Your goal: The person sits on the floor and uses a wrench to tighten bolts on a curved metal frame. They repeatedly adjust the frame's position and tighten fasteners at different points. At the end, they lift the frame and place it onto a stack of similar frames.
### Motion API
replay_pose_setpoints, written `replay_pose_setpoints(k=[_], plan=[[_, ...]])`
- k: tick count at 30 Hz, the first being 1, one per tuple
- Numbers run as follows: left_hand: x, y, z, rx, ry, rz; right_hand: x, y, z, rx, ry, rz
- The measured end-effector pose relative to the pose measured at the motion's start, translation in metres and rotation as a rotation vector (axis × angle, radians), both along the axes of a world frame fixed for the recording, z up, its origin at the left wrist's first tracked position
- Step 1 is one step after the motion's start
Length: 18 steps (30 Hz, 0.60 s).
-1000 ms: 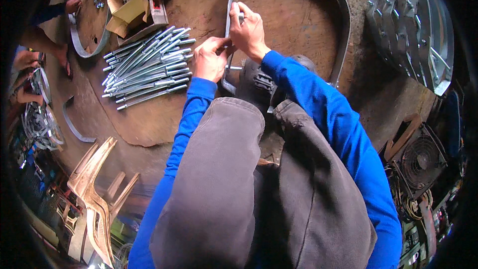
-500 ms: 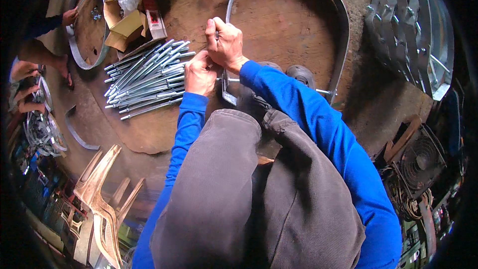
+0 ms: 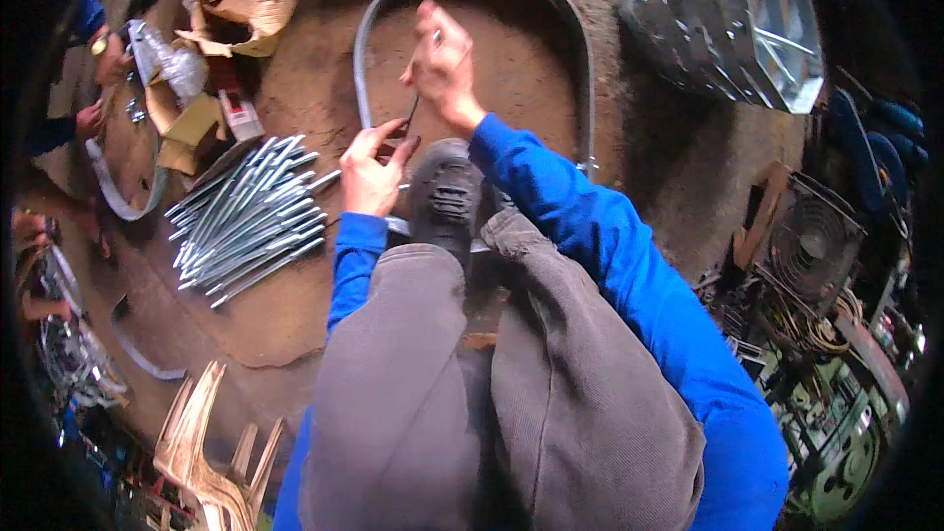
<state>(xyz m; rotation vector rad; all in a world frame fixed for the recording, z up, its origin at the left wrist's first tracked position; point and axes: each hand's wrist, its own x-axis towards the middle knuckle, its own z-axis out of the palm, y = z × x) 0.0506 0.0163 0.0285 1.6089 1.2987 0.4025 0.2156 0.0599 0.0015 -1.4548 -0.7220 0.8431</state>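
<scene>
A thin dark tool shaft (image 3: 414, 110) slants between my hands. My right hand (image 3: 444, 64) is closed around its upper part; the grip hides the tool's kind. My left hand (image 3: 372, 175) has its thumb and fingers bent together near the shaft's lower end, by the left leg of a U-shaped flat metal band (image 3: 587, 88). What those fingers pinch is too small to make out. A metal rod passes behind the left hand near the band's lower end. My grey shoe (image 3: 444, 195) stands inside the band's lower opening.
A pile of metal rods (image 3: 251, 221) lies left of my hands. Beyond it are open cardboard boxes (image 3: 187, 133) and a co-worker's hands (image 3: 110, 59). Stacked metal brackets (image 3: 728, 25) stand far right, a round fan grille (image 3: 811, 241) below them, a broken chair (image 3: 202, 442) lower left.
The view has shifted, so the band and rods sit further left. My hands, close together before, are now further apart with the thin shaft showing between them. My shoe shows more fully.
</scene>
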Motion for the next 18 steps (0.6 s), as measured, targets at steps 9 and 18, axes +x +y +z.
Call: replay_pose_setpoints(k=[9, 18], plan=[[-0.045, -0.014, -0.006, -0.025, -0.010, 0.094, 0.178, -0.115, 0.113, 0.072, 0.347, -0.175], [-0.078, -0.039, -0.021, -0.075, 0.111, 0.043, 0.194, -0.149, 0.017, -0.285, -0.257, -0.232]])
